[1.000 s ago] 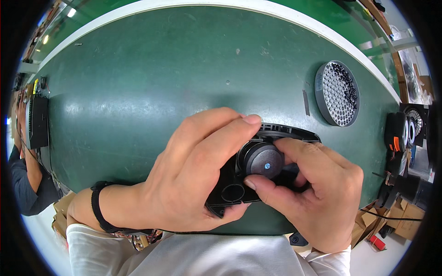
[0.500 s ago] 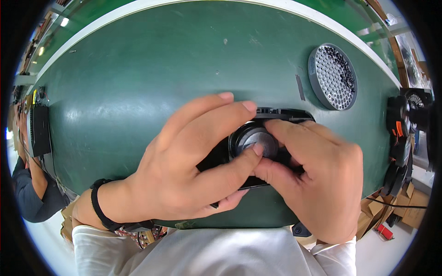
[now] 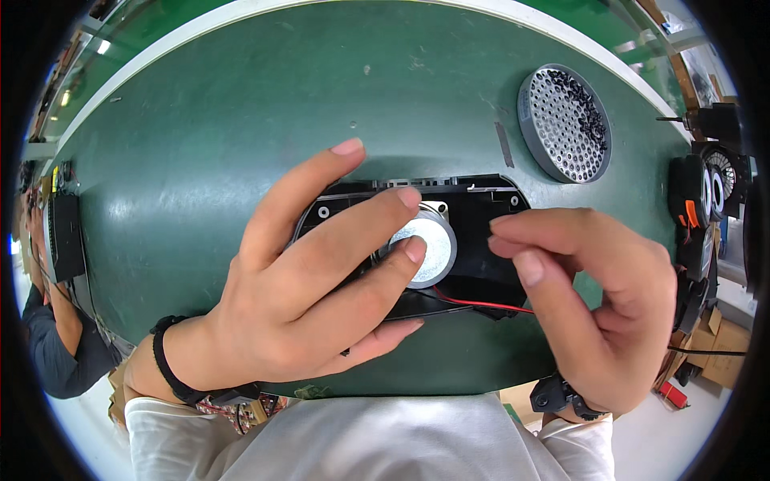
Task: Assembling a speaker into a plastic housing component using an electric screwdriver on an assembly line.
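A black plastic housing (image 3: 489,268) lies on the green table with its inside facing up. In its middle sits a round loudspeaker (image 3: 434,258) with a silver back and a metal tab at its upper edge. Two fingertips of my left hand (image 3: 301,280) press on the loudspeaker. Another finger sticks up beyond the housing's far edge, and one more reaches along its near edge. A red and a black wire (image 3: 481,304) run from the loudspeaker toward my right hand (image 3: 605,297). That hand hovers at the housing's right end, thumb and forefinger apart, nothing visible between them.
A round grey tray (image 3: 561,132) of small black screws stands at the far right, beside a dark strip (image 3: 504,144) on the table. Black round parts (image 3: 694,192) line the right edge. At far left, another person's arm (image 3: 68,321) is near a black box (image 3: 66,238).
My right hand has come off the loudspeaker and moved right, uncovering the wires and the housing's right half. The loudspeaker's back, dark before, now looks bright silver. My left hand stays on it.
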Demonstrator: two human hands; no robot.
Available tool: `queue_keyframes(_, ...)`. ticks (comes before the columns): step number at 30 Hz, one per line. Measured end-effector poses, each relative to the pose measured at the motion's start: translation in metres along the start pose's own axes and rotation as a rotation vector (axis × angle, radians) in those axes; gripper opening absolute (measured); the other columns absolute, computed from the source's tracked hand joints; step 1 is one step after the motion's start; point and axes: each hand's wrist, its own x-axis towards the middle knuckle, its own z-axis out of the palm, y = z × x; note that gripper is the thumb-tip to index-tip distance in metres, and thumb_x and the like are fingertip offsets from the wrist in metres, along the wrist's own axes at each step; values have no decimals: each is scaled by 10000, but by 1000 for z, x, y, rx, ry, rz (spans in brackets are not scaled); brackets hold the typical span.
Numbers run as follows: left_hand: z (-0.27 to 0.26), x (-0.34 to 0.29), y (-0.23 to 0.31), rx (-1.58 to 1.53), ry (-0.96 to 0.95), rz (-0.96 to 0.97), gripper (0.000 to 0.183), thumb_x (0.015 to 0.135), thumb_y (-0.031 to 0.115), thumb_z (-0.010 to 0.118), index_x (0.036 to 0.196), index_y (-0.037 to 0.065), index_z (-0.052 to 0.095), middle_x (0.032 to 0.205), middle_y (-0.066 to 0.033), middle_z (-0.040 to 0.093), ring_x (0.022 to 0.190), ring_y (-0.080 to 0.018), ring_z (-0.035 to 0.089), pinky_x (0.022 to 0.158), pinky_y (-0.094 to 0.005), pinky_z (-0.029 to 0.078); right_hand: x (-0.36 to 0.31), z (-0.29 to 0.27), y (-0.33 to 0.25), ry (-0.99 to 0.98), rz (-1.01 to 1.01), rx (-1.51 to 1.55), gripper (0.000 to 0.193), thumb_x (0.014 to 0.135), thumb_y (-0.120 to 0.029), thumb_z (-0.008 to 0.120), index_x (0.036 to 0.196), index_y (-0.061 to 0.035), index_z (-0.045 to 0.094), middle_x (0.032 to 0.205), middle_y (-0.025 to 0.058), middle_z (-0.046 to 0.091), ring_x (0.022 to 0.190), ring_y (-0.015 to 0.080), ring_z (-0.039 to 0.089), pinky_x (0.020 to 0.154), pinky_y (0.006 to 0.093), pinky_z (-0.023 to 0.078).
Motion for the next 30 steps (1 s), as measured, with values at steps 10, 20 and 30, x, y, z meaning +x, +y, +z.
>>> queue_keyframes(10,12,-2,0,20,93,11,509,637,291,874,1083,82,743,1171,-186,625,1141,-483,590,1001,-630,505,4,15,-9,-174,229,-226,188,875,76,548,996,15,679,703,111,663,530,156,605,513,264,420)
queue_keyframes(20,9,2,2,34,76,9,412,686,324,842,1008,76,772,1134,-214,637,1087,-443,613,993,-649,502,2,17,-3,-154,266,-69,139,860,81,524,951,21,610,556,36,517,444,97,409,461,273,285)
queue_keyframes(30,9,0,2,26,75,11,427,692,331,828,1023,67,773,1155,-221,639,1091,-441,606,988,-649,491,3,18,-6,-143,273,-99,142,868,66,520,954,13,620,555,26,506,461,94,390,482,264,292)
